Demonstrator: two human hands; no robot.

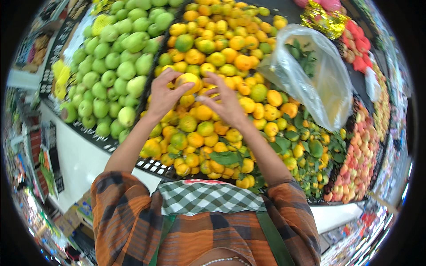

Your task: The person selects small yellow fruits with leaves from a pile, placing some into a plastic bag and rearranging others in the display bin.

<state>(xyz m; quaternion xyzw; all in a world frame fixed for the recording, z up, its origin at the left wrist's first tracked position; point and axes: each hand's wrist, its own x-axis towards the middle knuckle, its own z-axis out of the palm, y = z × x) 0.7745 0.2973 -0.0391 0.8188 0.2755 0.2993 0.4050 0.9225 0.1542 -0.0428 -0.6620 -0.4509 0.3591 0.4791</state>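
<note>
Over a heap of yellow-orange mandarins [206,113], my left hand [166,93] grips a single mandarin [188,80] between thumb and fingers. Just to its right, my right hand [224,99] hovers above the heap with fingers apart and nothing visible in it. A translucent plastic bag [327,89] lies open on the right of the heap, its mouth wide. Green leaves [304,58] show inside that bag.
Green pears [114,66] fill the section to the left, behind a black divider [163,46]. Leafy small citrus [306,153] and peach-coloured fruit [359,156] lie to the right. Red net bags [357,45] and gold foil [324,20] sit at the back right.
</note>
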